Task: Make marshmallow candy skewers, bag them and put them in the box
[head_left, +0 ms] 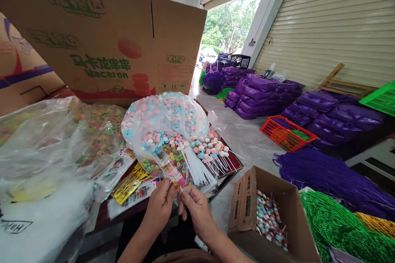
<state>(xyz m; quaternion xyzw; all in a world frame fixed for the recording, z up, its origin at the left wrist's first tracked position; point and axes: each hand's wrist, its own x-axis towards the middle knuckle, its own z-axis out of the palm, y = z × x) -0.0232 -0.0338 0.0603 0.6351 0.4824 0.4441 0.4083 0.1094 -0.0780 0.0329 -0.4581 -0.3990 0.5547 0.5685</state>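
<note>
My left hand (161,202) is closed, thumb and fingers pinched at the lower end of a printed see-through candy bag (169,166) with pink pieces inside. Close beside it, my right hand (197,207) pinches the white stick (181,189) that comes out of the bag's bottom. Whether a tie is between the fingers, I cannot tell. Just beyond lie a fan of white sticks (197,168) and several marshmallow skewers (210,148). Gold twist ties (131,183) and flat printed bags (140,194) lie left of my hands.
A big bag of pastel marshmallows (166,111) and bags of ring candies (101,127) cover the table. Behind stands a large carton (123,37). Low at right, an open carton (243,209) contains wrapped skewers. Purple bundles (262,94) and an orange crate (286,137) are on the floor.
</note>
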